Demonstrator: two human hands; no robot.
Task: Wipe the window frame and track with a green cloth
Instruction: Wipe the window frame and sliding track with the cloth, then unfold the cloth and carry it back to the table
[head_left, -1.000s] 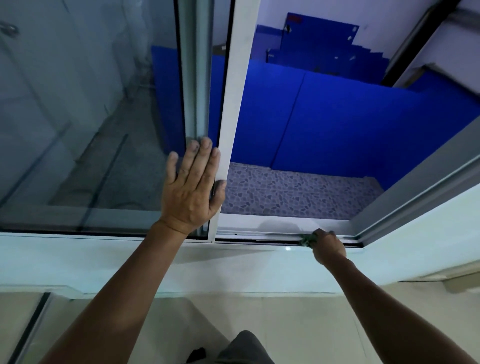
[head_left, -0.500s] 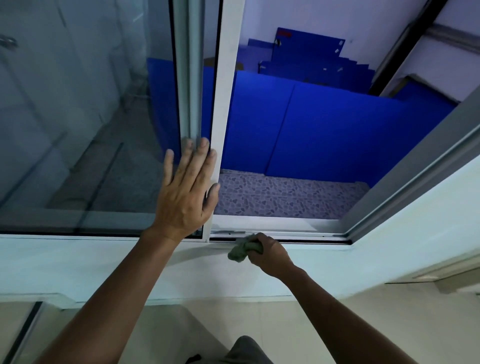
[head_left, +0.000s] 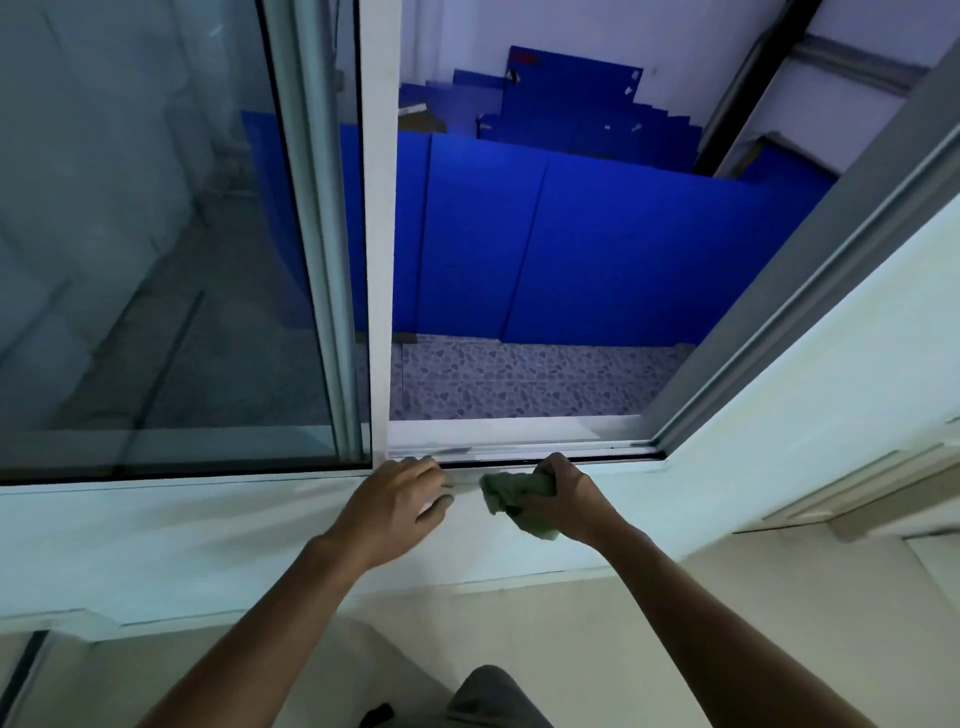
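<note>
A crumpled green cloth is gripped in my right hand, held against the white sill just below the window track. My left hand lies on the sill at the foot of the white sliding sash frame, fingers loosely bent over the track's left end, holding nothing. The track runs right to the grey side frame. The window is slid open on the right half.
A glass pane fills the left half. Outside, below the opening, lie blue panels and a pebble-pattern floor. The white wall under the sill faces me; a grey shoe tip shows at the bottom.
My left hand came off the sash and dropped to the sill by the track. My right hand with the cloth moved left along the track, then drew slightly back off it.
</note>
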